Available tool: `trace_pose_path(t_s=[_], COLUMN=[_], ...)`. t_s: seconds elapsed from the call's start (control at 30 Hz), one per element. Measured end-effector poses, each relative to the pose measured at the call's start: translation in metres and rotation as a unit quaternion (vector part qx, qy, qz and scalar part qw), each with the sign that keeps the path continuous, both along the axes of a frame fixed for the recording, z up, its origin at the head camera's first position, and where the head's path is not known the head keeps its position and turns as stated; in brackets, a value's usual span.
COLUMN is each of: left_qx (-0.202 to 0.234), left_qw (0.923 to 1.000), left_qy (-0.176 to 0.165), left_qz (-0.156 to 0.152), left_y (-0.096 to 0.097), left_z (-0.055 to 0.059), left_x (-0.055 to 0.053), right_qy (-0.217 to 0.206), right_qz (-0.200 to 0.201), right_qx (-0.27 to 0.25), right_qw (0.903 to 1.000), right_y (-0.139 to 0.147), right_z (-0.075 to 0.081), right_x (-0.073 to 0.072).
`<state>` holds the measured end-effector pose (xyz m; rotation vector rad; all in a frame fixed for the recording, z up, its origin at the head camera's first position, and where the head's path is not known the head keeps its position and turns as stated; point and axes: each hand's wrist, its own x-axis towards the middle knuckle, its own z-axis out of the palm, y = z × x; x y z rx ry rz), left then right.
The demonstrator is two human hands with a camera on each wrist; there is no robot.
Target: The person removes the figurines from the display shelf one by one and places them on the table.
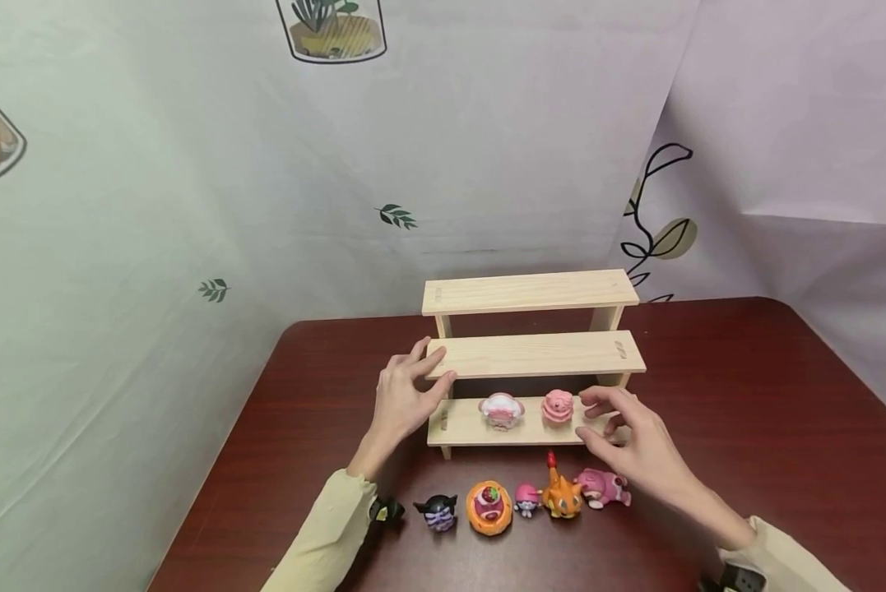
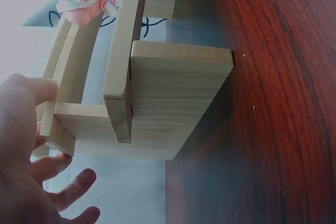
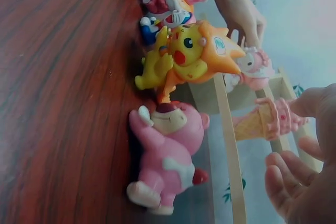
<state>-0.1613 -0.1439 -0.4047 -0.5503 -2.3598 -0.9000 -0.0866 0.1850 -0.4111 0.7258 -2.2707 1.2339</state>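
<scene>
My left hand [image 1: 404, 393] is at the left end of a stepped wooden display shelf [image 1: 535, 353], holding the middle board between thumb and fingers; the left wrist view shows the thumb on the board's edge. On the lowest board stand a white-and-pink figurine [image 1: 502, 411] and a pink ice cream cone figurine [image 1: 557, 408], its waffle cone [image 3: 251, 125] visible from the right wrist. My right hand [image 1: 631, 432] hovers beside the ice cream cone, thumb and fingers spread apart, with a fingertip right at the pink swirl. Nothing sits in its grasp.
Along the table in front of the shelf lie a black-and-purple figurine [image 1: 438, 512], an orange round dessert-like toy [image 1: 489, 508], a small pink-haired figurine [image 1: 527, 499], an orange-hooded yellow figurine [image 1: 562, 496] and a pink bear [image 1: 601, 487]. A patterned curtain [image 1: 517, 148] hangs behind.
</scene>
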Motion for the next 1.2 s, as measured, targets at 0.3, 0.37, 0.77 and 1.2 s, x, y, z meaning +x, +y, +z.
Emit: trace_pose_path(t_s=[0.3, 0.37, 0.77, 1.2], left_qx=[0.000, -0.002, -0.002, 0.003], left_qw=[1.0000, 1.0000, 1.0000, 1.0000], left_qy=[0.001, 0.001, 0.000, -0.008], left_qz=[0.001, 0.001, 0.000, 0.001], left_y=[-0.001, -0.001, -0.001, 0.000], left_z=[-0.001, -0.001, -0.002, -0.001], left_x=[0.000, 0.000, -0.001, 0.000], right_qy=[-0.001, -0.004, -0.005, 0.003], right_qz=[-0.002, 0.004, 0.005, 0.004], right_qx=[-0.001, -0.003, -0.017, -0.019], right_qw=[1.0000, 1.0000, 0.9998, 0.9998], right_y=[-0.013, -0.015, -0.024, -0.027], right_z=[-0.001, -0.002, -0.005, -0.002], right_x=[-0.010, -0.012, -0.018, -0.019])
